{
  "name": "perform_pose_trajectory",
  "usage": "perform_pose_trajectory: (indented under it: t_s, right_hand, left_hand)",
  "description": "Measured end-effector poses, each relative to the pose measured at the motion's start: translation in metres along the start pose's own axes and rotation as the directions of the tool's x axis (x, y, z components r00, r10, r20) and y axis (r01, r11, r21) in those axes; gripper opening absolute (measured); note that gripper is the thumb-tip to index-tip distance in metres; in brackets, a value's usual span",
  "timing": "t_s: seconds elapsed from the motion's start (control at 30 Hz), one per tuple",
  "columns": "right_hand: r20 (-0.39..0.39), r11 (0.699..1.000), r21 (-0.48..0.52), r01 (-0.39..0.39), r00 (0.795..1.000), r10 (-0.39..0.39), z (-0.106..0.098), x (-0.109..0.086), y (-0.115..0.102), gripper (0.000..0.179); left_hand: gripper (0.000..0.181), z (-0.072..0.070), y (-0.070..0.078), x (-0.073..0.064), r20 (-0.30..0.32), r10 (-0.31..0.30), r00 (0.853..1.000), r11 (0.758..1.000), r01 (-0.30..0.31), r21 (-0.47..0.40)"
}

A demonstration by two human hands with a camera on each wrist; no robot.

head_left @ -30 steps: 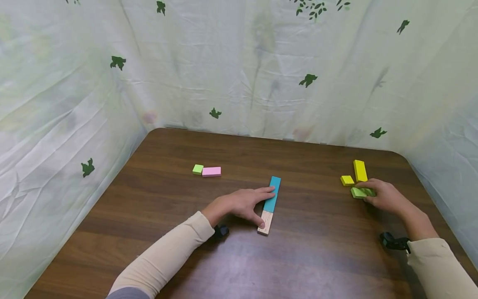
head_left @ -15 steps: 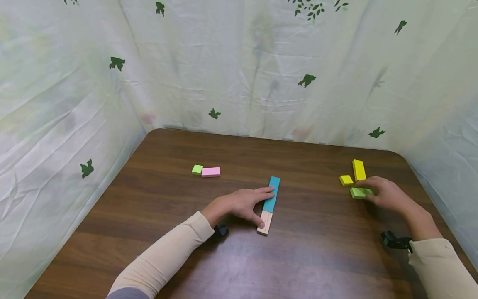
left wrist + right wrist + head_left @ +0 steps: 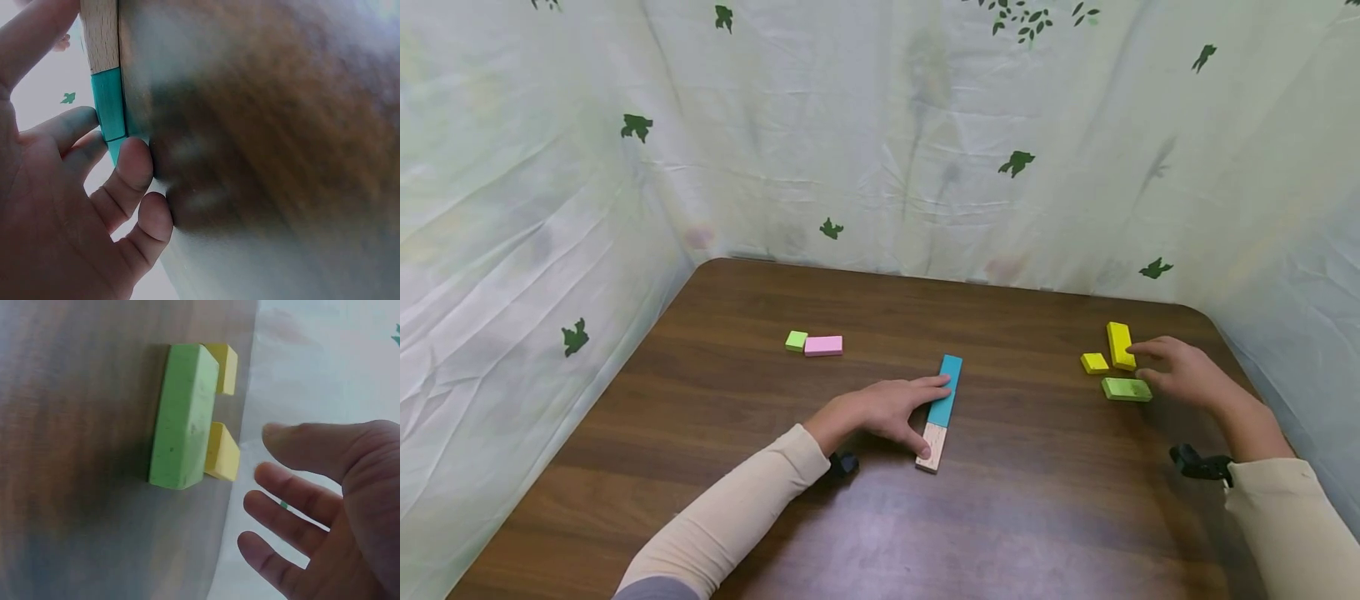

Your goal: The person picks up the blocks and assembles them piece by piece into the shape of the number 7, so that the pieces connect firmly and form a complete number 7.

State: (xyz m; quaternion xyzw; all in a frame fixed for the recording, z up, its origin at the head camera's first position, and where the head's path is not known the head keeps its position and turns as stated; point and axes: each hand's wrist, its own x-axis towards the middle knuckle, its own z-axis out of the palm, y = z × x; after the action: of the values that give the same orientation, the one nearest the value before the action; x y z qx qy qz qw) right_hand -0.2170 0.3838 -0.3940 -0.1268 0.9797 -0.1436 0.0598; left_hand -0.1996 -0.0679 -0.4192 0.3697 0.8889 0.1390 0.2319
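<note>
My left hand [image 3: 895, 408] rests along a row of blocks in the middle of the table. Its fingertips touch the blue part [image 3: 945, 408], and the thumb lies on the plain wooden block [image 3: 934, 442]. A seam crosses the blue part [image 3: 110, 106] in the left wrist view. At the right, my right hand [image 3: 1195, 375] hovers with parted fingers beside a light green block [image 3: 1122, 389]. Its index fingertip overlaps the long yellow block [image 3: 1119, 342] in the head view. A small yellow block [image 3: 1094, 363] lies left of that. The right wrist view shows the fingers apart from the green block [image 3: 181, 419].
Toward the back left, a small green block [image 3: 796, 340] and a pink block [image 3: 823, 346] lie end to end. The brown wooden table [image 3: 1000, 533] meets a pale leaf-print cloth [image 3: 880, 125] behind and at both sides.
My right hand has let go of the light green block and shifted back and slightly right, toward the long yellow block. The left hand and its row have stayed put.
</note>
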Motion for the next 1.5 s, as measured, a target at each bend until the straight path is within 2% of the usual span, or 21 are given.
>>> perform_pose_trajectory:
  t_s: [0.43,0.67,0.87,1.0,1.33,1.5]
  right_hand:
    - [0.033,0.998,0.022,-0.062,0.998,0.062,-0.011,0.036,0.010,0.055]
    - [0.068,0.994,0.064,-0.092,0.994,0.088,-0.005,0.048,0.022,0.063]
    - [0.120,0.971,0.129,-0.202,0.975,0.187,0.006,0.052,0.028,0.075]
    - [0.138,0.961,0.139,-0.241,0.965,0.222,0.011,0.054,0.029,0.080]
    - [0.127,0.962,0.141,-0.235,0.968,0.217,0.013,0.056,0.027,0.071]
    - [0.122,0.972,0.124,-0.201,0.975,0.186,0.013,0.058,0.027,0.064]
  left_hand:
    - [0.093,-0.001,-0.001,0.001,-0.002,0.010,1.000,1.000,-0.010,0.000]
    - [0.093,-0.001,-0.001,0.002,0.000,0.008,1.000,1.000,-0.008,0.011]
    - [0.092,0.001,0.000,0.002,0.004,-0.002,1.000,1.000,0.002,0.018]
    - [0.092,0.000,0.000,0.001,0.004,-0.003,1.000,1.000,0.003,0.016]
    - [0.092,0.002,-0.002,0.001,0.006,-0.010,1.000,1.000,0.010,0.006]
    - [0.092,0.002,-0.002,0.001,0.005,-0.010,1.000,1.000,0.010,0.008]
